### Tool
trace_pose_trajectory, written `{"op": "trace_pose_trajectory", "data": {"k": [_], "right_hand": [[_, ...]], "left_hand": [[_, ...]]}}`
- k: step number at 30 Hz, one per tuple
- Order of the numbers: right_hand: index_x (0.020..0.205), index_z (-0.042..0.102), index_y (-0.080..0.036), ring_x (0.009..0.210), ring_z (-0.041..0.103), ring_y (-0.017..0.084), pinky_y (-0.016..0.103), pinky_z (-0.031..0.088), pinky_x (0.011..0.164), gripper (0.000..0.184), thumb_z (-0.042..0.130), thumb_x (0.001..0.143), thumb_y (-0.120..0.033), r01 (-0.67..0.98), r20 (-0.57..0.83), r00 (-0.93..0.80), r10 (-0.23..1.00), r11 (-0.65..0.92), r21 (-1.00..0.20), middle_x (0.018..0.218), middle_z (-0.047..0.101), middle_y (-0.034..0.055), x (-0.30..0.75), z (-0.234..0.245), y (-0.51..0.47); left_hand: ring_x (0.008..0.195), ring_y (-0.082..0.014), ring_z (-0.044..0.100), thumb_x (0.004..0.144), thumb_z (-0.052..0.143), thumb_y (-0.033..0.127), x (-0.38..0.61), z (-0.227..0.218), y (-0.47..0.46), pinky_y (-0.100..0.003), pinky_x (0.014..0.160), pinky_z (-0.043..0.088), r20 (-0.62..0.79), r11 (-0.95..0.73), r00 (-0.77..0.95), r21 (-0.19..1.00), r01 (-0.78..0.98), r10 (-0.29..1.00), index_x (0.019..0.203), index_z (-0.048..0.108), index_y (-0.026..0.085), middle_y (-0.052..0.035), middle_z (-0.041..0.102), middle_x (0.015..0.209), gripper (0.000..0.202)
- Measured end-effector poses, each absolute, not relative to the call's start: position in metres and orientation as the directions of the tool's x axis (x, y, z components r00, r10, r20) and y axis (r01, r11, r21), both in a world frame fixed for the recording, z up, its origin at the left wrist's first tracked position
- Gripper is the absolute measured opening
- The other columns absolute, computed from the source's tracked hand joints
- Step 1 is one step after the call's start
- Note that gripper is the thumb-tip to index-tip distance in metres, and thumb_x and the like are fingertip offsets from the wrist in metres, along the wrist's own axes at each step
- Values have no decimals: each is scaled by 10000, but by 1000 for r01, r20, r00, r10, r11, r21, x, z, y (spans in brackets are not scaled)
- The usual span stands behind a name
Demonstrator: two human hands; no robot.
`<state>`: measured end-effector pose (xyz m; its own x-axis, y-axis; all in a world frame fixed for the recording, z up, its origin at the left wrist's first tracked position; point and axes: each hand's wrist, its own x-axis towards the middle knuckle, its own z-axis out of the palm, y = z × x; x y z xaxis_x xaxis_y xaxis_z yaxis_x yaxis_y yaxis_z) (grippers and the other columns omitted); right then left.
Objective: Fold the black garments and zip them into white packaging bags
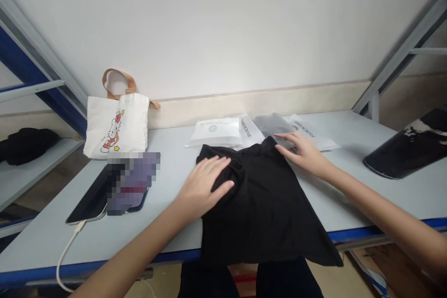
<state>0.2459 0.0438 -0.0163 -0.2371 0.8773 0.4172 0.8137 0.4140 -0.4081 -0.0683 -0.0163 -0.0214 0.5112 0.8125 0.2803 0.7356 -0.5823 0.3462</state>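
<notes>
A black garment (265, 209) lies spread on the grey table (349, 195), its lower edge hanging over the front rim. My left hand (206, 185) rests flat on the garment's upper left part, fingers stretched out. My right hand (303, 150) lies flat at the garment's upper right corner, fingers extended and touching the cloth and a plastic bag behind it. Neither hand grips anything.
Clear plastic bags (223, 132) with printed lettering lie behind the garment. A white cartoon-printed tote bag (117, 125) stands at the back left. A phone (92, 198) with a white cable lies at the left. Dark packed items (405, 146) lie at the right, and dark cloth (24, 144) on a left shelf.
</notes>
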Motion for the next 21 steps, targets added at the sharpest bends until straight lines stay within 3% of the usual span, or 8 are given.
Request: {"op": "trace_pose_trajectory", "data": {"k": [3,6,8,11,16,19,21], "right_hand": [[1232,509,-215,1047,518,303,470,417,889,460,442,860,-476,861,392,-321,862,438,-258,1123,583,102,238,-21,50],[1299,417,-179,1014,532,306,461,436,850,530,467,838,-435,871,367,-311,876,418,-259,1142,575,123,232,-21,59],[1193,492,-173,984,542,306,458,444,824,448,490,812,-410,855,332,-319,887,421,-303,1096,590,126,231,-19,65],[911,550,-203,926,564,268,418,454,801,199,492,800,-358,806,311,-358,881,459,-375,955,619,89,230,-12,69],[795,462,-226,849,583,212,344,456,723,66,500,798,-280,697,421,-368,829,545,-465,904,637,46,235,5,48],[788,472,-228,877,587,215,356,450,763,26,493,795,-216,692,457,-452,766,624,-362,913,643,43,249,1,21],[806,504,-231,912,593,229,371,454,774,52,482,793,-186,720,434,-509,743,644,-259,942,649,45,261,-9,3]], "left_hand": [[1218,-235,458,906,408,382,-73,-9,4,-421,1028,354,435,-461,295,347,817,851,1305,433,223,-63,529,1305,430],[1092,-253,554,878,442,382,-81,-10,32,-418,925,433,302,-263,120,495,828,946,1330,392,212,-94,594,1207,486],[1016,-241,593,848,483,383,-86,-17,46,-400,893,453,194,-215,123,581,785,973,1312,413,211,-87,631,1129,500],[906,-196,619,800,539,330,-88,-22,55,-348,852,476,206,-267,173,666,696,963,1240,491,208,-59,653,1006,459],[875,-155,628,758,559,222,-95,-7,38,-317,892,468,427,-420,110,752,508,898,1217,492,176,-22,645,874,467],[913,-152,635,770,538,171,-106,-8,8,-325,936,449,513,-490,118,689,535,850,1229,474,197,14,626,799,465],[934,-149,637,799,492,139,-113,-18,-15,-314,920,463,497,-518,223,600,610,838,1229,476,224,24,627,784,438]]}}
